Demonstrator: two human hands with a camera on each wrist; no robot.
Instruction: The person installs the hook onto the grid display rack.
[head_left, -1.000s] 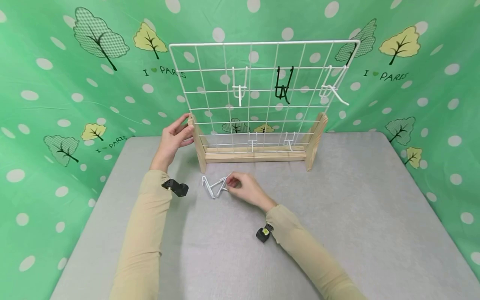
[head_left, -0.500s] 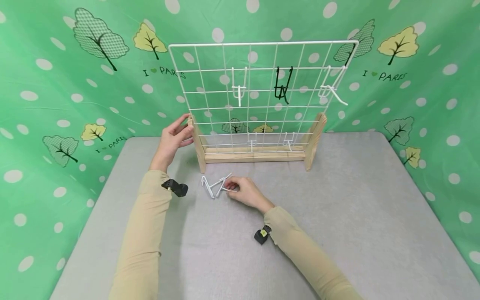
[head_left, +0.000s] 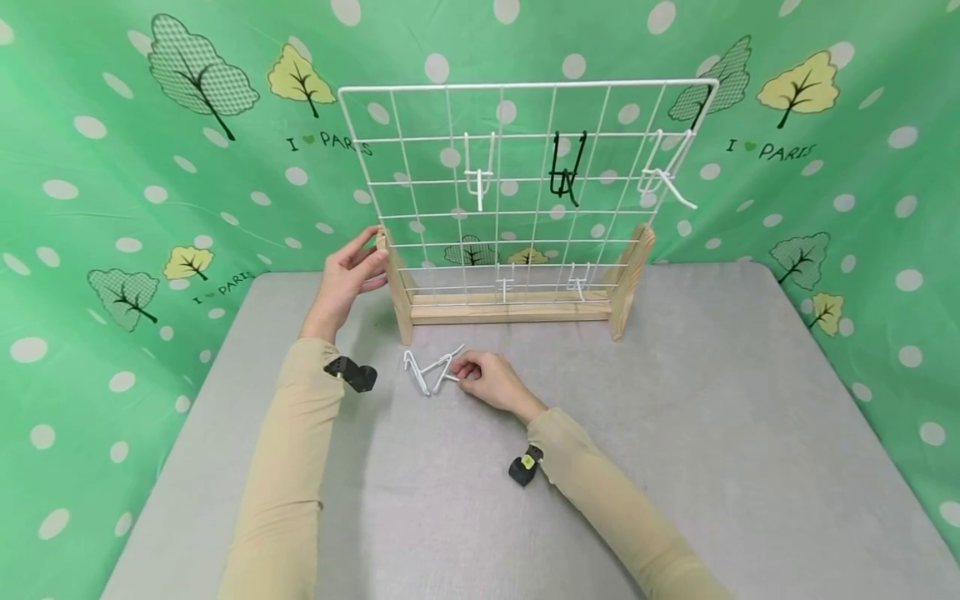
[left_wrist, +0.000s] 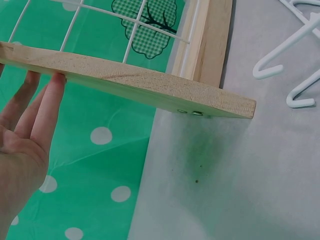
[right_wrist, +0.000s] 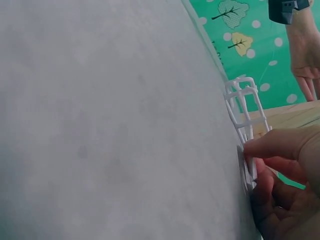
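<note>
At the left side of a white wire grid rack, my left hand (head_left: 339, 287) holds the upper end of the wooden side post (head_left: 397, 292), fingertips against the wood. The left wrist view shows the fingers touching the post's (left_wrist: 150, 82) outer side. On the table in front of the rack, my right hand (head_left: 495, 385) pinches the end of a white wire hook (head_left: 442, 375) between thumb and fingers; the fingers hide that end. The right wrist view shows the hook's (right_wrist: 248, 122) looped frame beyond the fingertips. Another white hook (head_left: 417, 373) lies just left, close against it.
On the grid (head_left: 525, 86) hang a white hook (head_left: 479, 185) at upper left, a black hook (head_left: 564, 179) in the middle and another white hook (head_left: 667, 179) at right. Two small white hooks hang low. A wooden crossbar (head_left: 510, 315) joins the posts on the grey table (head_left: 712, 400).
My right hand has drawn back slightly toward me and exposed more of the white hook's wire. The left hand keeps its place on the post.
</note>
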